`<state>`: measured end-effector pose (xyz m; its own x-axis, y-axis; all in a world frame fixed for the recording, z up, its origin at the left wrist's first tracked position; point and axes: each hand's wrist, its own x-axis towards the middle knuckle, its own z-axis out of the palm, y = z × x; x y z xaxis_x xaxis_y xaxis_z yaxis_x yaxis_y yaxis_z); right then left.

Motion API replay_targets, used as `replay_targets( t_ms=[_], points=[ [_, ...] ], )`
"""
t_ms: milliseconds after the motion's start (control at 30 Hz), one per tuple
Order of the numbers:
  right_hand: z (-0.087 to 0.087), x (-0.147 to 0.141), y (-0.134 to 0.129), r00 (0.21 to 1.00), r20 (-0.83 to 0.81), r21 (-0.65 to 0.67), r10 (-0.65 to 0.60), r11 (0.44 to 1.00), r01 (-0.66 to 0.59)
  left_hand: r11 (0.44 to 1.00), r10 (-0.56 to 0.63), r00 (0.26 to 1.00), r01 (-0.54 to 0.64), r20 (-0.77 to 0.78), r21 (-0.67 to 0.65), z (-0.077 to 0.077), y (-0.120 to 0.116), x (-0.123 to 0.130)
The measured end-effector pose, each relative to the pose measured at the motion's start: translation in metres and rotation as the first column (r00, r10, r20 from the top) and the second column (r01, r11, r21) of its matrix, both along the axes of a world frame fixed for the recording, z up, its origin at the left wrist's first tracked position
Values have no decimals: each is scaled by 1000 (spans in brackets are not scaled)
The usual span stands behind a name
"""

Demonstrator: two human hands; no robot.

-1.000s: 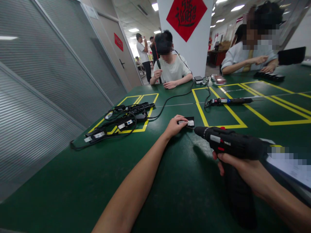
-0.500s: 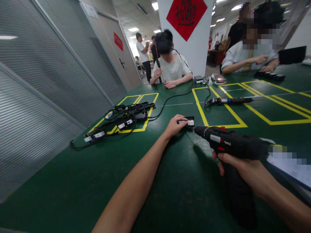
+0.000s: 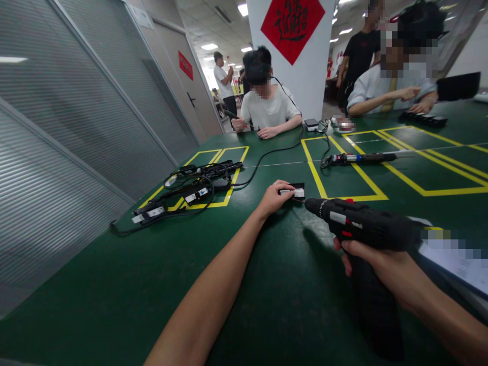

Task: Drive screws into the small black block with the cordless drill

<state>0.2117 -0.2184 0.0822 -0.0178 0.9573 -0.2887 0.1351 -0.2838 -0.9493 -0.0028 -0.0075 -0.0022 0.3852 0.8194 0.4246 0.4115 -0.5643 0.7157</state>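
My right hand [image 3: 366, 254] is wrapped round the grip of a black cordless drill [image 3: 366, 223] with red details. The drill points left, and its thin bit reaches toward a small black block with a white label [image 3: 299, 192] on the table. My left hand [image 3: 276, 197] holds that block down from its left side, thumb and fingers pressed on it. Whether the bit touches the block I cannot tell. The far side of the block is partly hidden by my fingers.
Black cabled devices [image 3: 198, 188] lie in yellow-taped boxes on the green table [image 3: 152, 295] at left. A pen-like tool with a cable [image 3: 358, 158] lies at right, near papers [image 3: 453, 264]. Two people sit across the table; others stand behind.
My hands, the drill and the block stay where they were. The person seated opposite has lowered the tool in one hand. A standing person in black at right has shifted left.
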Motion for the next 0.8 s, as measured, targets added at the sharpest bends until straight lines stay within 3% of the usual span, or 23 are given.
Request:
replay_targets(
  t_ms=[500, 800],
  points=[
    [-16, 7, 4, 997, -42, 48, 57, 997, -55, 1000, -22, 1000, 22, 8, 21, -3, 3, 0],
    [-15, 7, 3, 998, -40, 35, 43, 999, -41, 1000, -19, 1000, 19, -5, 5, 0, 1, -1]
  ],
)
